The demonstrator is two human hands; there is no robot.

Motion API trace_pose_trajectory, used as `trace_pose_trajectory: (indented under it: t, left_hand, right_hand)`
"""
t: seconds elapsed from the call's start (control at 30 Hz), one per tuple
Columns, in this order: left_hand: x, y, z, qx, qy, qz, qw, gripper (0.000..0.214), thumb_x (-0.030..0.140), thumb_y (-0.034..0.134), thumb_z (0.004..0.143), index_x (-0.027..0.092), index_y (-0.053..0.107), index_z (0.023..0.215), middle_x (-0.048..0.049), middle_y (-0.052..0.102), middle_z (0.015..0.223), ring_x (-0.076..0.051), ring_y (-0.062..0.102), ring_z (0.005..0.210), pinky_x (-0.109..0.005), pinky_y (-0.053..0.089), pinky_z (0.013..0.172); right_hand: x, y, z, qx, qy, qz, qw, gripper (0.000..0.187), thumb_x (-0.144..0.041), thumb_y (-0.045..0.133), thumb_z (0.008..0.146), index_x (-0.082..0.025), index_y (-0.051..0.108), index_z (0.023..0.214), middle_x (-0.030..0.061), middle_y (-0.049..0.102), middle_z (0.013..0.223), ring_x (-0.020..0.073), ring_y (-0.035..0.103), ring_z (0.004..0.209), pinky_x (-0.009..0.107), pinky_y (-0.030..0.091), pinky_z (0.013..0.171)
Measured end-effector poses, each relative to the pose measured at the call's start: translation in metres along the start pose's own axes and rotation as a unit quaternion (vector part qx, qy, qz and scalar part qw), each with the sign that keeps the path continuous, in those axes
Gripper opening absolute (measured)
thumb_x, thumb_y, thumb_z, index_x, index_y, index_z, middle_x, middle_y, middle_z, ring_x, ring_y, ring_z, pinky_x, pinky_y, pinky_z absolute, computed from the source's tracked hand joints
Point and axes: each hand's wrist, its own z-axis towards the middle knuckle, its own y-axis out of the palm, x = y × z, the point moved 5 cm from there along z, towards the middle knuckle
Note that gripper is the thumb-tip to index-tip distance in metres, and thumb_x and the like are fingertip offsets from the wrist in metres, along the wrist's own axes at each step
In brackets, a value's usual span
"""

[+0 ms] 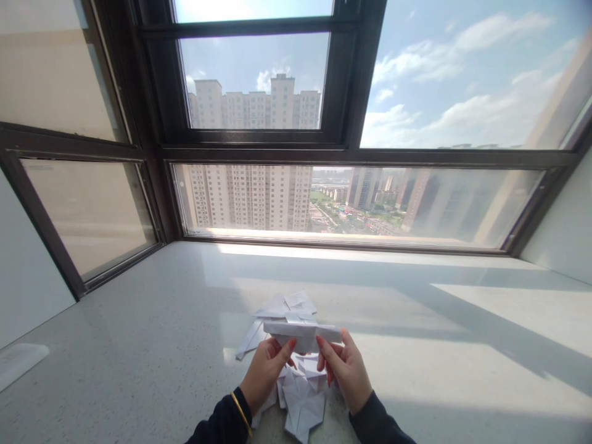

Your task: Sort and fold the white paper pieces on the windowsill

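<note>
Folded paper point(303, 335) is held just above the pile point(303, 410), long axis left-right, fingers of left hand point(264, 371) and right hand point(346, 370) clamped on opposite ends, equally near.

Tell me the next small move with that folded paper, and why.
Probably run the thumbs outward to press the fold flat on the folded paper. The left hand and right hand pinch its lower edge, lifted above the pile of folded pieces on the counter, so it looks mid-fold.
</note>
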Motion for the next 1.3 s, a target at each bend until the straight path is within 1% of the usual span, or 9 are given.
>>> trace_pose_trajectory:
  t: [0.1,0.27,0.37,0.47,0.7,0.87,0.93,1.07,1.3]
  left_hand:
    - [0.000,-0.002,0.001,0.017,0.002,0.008,1.000,0.036,0.047,0.056,0.067,0.013,0.056,0.055,0.0017,0.051,0.045,-0.011,0.048,0.049,-0.023,0.040,0.051]
    - [0.001,-0.002,0.001,0.013,0.014,0.013,1.000,0.039,0.049,0.055,0.067,0.013,0.055,0.051,0.0008,0.052,0.045,-0.012,0.048,0.049,-0.023,0.040,0.050]
    - [-0.001,-0.001,0.001,0.000,0.012,0.003,1.000,0.036,0.047,0.055,0.067,0.013,0.057,0.056,0.0001,0.054,0.050,-0.012,0.049,0.052,-0.023,0.041,0.051]
    - [-0.004,-0.002,0.001,-0.003,0.006,-0.007,1.000,0.033,0.045,0.057,0.067,0.012,0.059,0.065,-0.0005,0.056,0.056,-0.012,0.049,0.054,-0.023,0.041,0.052]
    - [-0.002,0.007,-0.001,-0.080,0.001,-0.023,0.997,0.039,0.050,0.055,0.067,0.011,0.059,0.064,-0.0012,0.055,0.057,-0.012,0.051,0.057,-0.025,0.043,0.059]
    - [0.010,0.000,-0.004,-0.086,0.042,0.087,0.992,0.045,0.051,0.045,0.073,0.012,0.054,0.096,-0.0047,0.059,0.073,-0.015,0.054,0.063,-0.027,0.044,0.060]
    - [0.017,-0.005,-0.007,-0.085,0.091,0.209,0.970,0.036,0.042,0.048,0.075,0.015,0.053,0.098,-0.0061,0.059,0.083,-0.017,0.054,0.073,-0.029,0.044,0.066]
    - [0.019,-0.015,-0.008,-0.020,0.172,0.437,0.883,0.020,0.025,0.045,0.076,0.018,0.053,0.093,-0.0072,0.055,0.096,-0.021,0.048,0.091,-0.037,0.038,0.081]
    - [-0.002,-0.042,0.002,0.102,0.061,0.635,0.763,0.033,0.031,0.041,0.078,0.015,0.048,0.106,-0.0100,0.050,0.106,-0.025,0.043,0.095,-0.038,0.035,0.079]
  right_hand:
    - [0.001,-0.001,0.000,0.016,-0.002,0.005,1.000,0.040,-0.049,0.056,0.067,-0.019,0.039,0.085,-0.0078,0.050,0.043,0.0054,0.037,0.028,0.014,0.028,0.026]
    - [0.002,-0.006,0.003,0.063,0.007,0.031,0.998,0.067,-0.050,0.062,0.062,-0.017,0.032,0.112,-0.0070,0.052,0.047,0.0069,0.038,0.029,0.016,0.029,0.025]
    - [0.002,-0.005,0.004,0.042,0.023,0.025,0.999,0.051,-0.052,0.062,0.059,-0.015,0.050,0.092,-0.0052,0.050,0.046,0.0073,0.038,0.029,0.018,0.028,0.026]
    - [0.000,-0.007,0.002,0.046,0.010,0.020,0.999,0.038,-0.050,0.063,0.058,-0.015,0.054,0.067,-0.0039,0.050,0.045,0.0069,0.038,0.031,0.019,0.029,0.028]
    - [-0.005,-0.004,-0.003,0.027,-0.018,0.027,0.999,0.030,-0.044,0.062,0.064,-0.015,0.054,0.065,-0.0043,0.049,0.047,0.0062,0.039,0.035,0.018,0.031,0.031]
    - [-0.001,-0.011,-0.001,0.064,-0.011,0.034,0.997,0.032,-0.045,0.064,0.061,-0.015,0.055,0.067,-0.0043,0.050,0.045,0.0064,0.038,0.033,0.018,0.029,0.029]
    - [0.001,-0.015,0.000,0.093,-0.016,0.046,0.994,0.033,-0.046,0.064,0.061,-0.015,0.054,0.068,-0.0051,0.048,0.045,0.0055,0.035,0.032,0.018,0.027,0.028]
    - [0.004,-0.018,0.002,0.116,-0.007,0.060,0.991,0.035,-0.047,0.063,0.061,-0.016,0.052,0.069,-0.0067,0.045,0.044,0.0047,0.032,0.030,0.017,0.024,0.027]
    - [0.004,-0.012,0.001,0.071,-0.003,0.046,0.996,0.034,-0.046,0.063,0.063,-0.015,0.051,0.071,-0.0074,0.044,0.044,0.0043,0.032,0.031,0.016,0.022,0.029]
